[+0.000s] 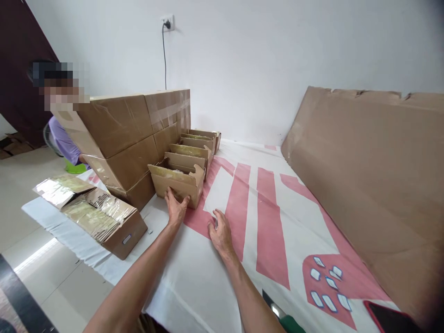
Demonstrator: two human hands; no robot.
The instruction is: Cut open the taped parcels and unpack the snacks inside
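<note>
My left hand [176, 207] presses its spread fingertips against the near side of a small open cardboard box [173, 185], which stands upright with its flaps raised. The hand is not wrapped around the box. To the right of that, my right hand [221, 233] hovers low over or rests on the red-and-white cloth [268, 222]; its fingers are curved and apart, with nothing visible in them. Behind the near box, several similar open boxes [194, 150] stand in a row toward the wall. What lies deep inside them is hidden.
Large taped cartons [128, 125] are stacked left of the row. An opened box with foil-like lining [118, 224] lies at the left edge. A big cardboard sheet [367, 185] leans right. Several small labels [328, 303], a phone [391, 319] and a green-handled tool [289, 323] lie nearby. A person in purple [64, 138] sits beyond.
</note>
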